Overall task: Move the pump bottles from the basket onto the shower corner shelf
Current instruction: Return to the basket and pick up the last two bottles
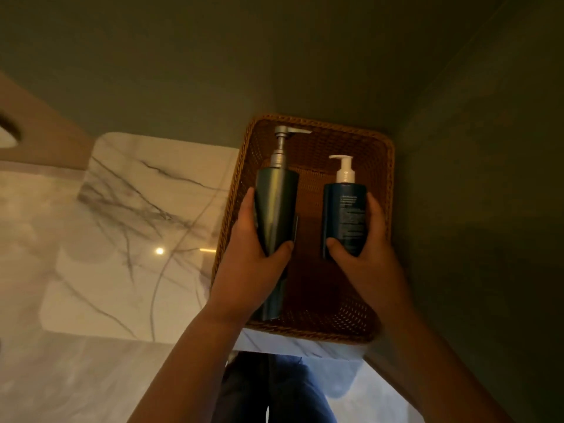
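Observation:
A brown wicker basket (375, 154) stands on the floor in the corner of two dark walls. Inside it are two pump bottles. The tall dark grey bottle (276, 203) with a metal pump is on the left, and my left hand (253, 254) grips it round the middle. The shorter dark blue bottle (343, 209) with a white pump and small label text is on the right, and my right hand (363, 254) grips its lower half. Both bottles are within the basket's rim. No corner shelf shows in this view.
Glossy white marble floor with dark veins (122, 224) spreads to the left of the basket, with a raised marble slab edge. Dark green-grey walls (473, 209) close in behind and to the right. My legs in blue trousers (274, 389) are at the bottom.

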Action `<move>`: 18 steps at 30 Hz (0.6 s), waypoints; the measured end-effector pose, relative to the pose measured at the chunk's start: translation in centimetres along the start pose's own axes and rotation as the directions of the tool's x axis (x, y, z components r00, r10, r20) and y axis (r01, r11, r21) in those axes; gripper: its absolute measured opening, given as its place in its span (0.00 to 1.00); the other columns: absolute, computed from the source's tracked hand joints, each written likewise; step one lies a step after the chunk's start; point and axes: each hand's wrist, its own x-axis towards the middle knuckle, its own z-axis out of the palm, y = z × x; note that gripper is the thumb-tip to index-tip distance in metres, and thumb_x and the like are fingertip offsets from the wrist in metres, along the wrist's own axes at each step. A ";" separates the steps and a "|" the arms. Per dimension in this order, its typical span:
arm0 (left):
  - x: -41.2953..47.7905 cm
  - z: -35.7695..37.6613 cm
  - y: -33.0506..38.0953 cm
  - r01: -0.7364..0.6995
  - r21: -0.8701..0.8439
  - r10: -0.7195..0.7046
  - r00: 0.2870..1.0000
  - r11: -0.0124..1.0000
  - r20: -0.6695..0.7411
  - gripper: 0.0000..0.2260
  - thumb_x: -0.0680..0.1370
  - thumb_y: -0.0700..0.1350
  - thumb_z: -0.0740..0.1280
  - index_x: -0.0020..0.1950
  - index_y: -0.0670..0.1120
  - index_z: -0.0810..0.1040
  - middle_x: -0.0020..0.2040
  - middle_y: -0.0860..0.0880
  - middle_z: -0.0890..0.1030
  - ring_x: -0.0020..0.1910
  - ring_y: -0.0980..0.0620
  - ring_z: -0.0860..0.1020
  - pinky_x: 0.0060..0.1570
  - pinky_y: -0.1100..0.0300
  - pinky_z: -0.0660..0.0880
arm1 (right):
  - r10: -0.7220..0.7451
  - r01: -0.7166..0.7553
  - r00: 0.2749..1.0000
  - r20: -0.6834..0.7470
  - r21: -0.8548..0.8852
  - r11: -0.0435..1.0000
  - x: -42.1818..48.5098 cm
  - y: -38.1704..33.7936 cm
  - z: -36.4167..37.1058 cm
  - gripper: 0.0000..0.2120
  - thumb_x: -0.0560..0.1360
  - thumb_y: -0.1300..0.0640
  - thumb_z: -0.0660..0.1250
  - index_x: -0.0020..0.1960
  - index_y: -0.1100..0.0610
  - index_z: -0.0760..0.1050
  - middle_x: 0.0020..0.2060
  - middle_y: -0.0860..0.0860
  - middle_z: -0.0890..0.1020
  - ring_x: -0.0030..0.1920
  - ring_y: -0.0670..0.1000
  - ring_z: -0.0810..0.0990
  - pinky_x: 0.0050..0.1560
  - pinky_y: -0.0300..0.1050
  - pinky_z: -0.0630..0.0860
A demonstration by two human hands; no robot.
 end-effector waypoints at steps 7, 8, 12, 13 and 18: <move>-6.7 -5.2 7.6 -0.105 0.011 0.106 0.990 0.994 -0.096 0.40 0.73 0.43 0.71 0.68 0.72 0.49 0.55 0.72 0.69 0.53 0.73 0.72 0.41 0.79 0.69 | -0.088 0.084 0.996 0.033 0.112 0.990 -4.9 -8.4 -1.9 0.43 0.68 0.48 0.72 0.72 0.32 0.49 0.59 0.21 0.66 0.59 0.29 0.70 0.45 0.25 0.73; -7.7 -5.7 8.3 -0.111 0.019 0.112 0.988 0.994 -0.110 0.40 0.73 0.44 0.71 0.69 0.71 0.48 0.56 0.71 0.69 0.53 0.73 0.72 0.41 0.79 0.69 | -0.105 0.101 0.994 0.039 0.111 0.989 -5.6 -9.4 -2.0 0.42 0.68 0.48 0.72 0.72 0.31 0.49 0.58 0.20 0.67 0.58 0.28 0.71 0.45 0.26 0.73; -10.6 -7.0 10.4 -0.141 0.019 0.142 0.980 0.990 -0.136 0.41 0.72 0.45 0.71 0.71 0.69 0.48 0.56 0.72 0.67 0.52 0.74 0.71 0.41 0.78 0.69 | -0.164 0.152 0.983 0.088 0.126 0.980 -8.2 -13.0 -1.7 0.42 0.66 0.45 0.71 0.72 0.32 0.50 0.57 0.20 0.67 0.57 0.27 0.71 0.49 0.33 0.73; -11.1 -7.3 10.9 -0.148 0.010 0.148 0.980 0.989 -0.133 0.41 0.72 0.46 0.71 0.71 0.69 0.48 0.57 0.71 0.67 0.52 0.74 0.71 0.41 0.78 0.70 | -0.180 0.167 0.978 0.101 0.125 0.978 -8.7 -13.7 -1.7 0.42 0.66 0.43 0.71 0.72 0.31 0.50 0.57 0.19 0.67 0.58 0.27 0.71 0.49 0.33 0.74; -12.7 -9.2 12.5 -0.179 -0.031 0.175 0.979 0.983 -0.101 0.40 0.71 0.48 0.72 0.70 0.71 0.50 0.55 0.72 0.72 0.53 0.69 0.74 0.42 0.76 0.72 | -0.229 0.223 0.966 0.121 0.061 0.973 -10.5 -16.6 -2.1 0.42 0.67 0.45 0.72 0.71 0.29 0.49 0.57 0.19 0.67 0.58 0.27 0.70 0.46 0.28 0.73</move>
